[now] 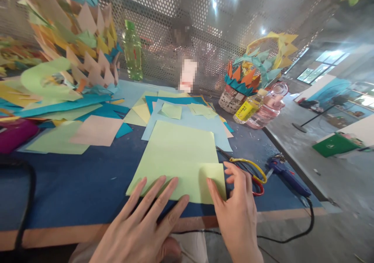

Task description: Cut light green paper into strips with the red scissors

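Observation:
A large light-green paper sheet [178, 150] lies at the table's front edge. My left hand [146, 216] rests on its lower edge, fingers spread flat and holding nothing. At the lower right corner, a smaller light-green paper square [212, 171] lies over the sheet. My right hand [236, 200] grips this square at its right side, thumb on top and fingers at the edge. Just beyond that hand are scissors [258, 173] with yellow and red handles; their blades are mostly hidden.
A blue glue gun [288, 175] with a black cord lies at right. Behind the sheet are stacked coloured papers [187, 119]. Pointed paper crowns [90, 45] pile up at left near a green bottle [133, 52]. More bottles [251, 105] stand at right. A perforated metal panel [157, 25] closes the back.

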`<state>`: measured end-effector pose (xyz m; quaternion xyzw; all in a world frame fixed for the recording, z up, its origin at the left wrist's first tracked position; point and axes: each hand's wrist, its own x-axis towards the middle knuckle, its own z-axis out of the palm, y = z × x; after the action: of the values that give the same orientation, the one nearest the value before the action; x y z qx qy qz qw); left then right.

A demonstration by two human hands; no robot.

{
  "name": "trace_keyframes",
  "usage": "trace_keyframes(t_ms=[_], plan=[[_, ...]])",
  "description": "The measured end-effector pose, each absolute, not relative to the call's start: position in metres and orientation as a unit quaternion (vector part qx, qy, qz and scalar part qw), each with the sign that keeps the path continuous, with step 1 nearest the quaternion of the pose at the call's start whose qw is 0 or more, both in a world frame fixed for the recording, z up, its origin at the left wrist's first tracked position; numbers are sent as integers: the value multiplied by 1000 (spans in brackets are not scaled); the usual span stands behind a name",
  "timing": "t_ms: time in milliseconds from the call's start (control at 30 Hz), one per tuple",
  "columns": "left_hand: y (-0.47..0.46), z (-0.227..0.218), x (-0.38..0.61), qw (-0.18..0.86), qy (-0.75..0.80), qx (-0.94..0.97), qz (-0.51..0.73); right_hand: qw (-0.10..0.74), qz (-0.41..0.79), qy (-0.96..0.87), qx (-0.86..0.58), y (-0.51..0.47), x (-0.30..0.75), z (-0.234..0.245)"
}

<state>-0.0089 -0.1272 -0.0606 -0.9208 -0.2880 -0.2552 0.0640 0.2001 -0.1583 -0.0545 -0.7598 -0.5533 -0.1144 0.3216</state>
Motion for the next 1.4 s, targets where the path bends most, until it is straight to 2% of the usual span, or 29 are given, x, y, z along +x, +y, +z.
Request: trace_keyframes(t_ms=[133,267,367,533,833,1067,1200,1400], plan=[[-133,-64,-6,46,-326,-910,-252,333,-180,-614,-693,-164,186,-51],[-136,-57,-5,51,-338,-907,-247,269,-150,-777,-549,-169,170,-56],[-133,-51,-7,68,-319,-921,-214,233,-171,-823,-489,-169,165,-68],[-130,-48,-11,85,-314,-928,-181,215,-190,-809,-513,-169,165,-86],[-127,-52,-14,139,-289,-928,-188,199,-183,-803,-531,-173,165,-87],[-127,-52,-20,132,-295,-924,-206,178,-192,-809,-527,-173,167,-83],[-128,-62,-34,154,-307,-903,-257,164,-194,-808,-531,-174,165,-83],[-137,-71,-58,123,-338,-896,-260,160,-190,-806,-538,-174,163,-83]])
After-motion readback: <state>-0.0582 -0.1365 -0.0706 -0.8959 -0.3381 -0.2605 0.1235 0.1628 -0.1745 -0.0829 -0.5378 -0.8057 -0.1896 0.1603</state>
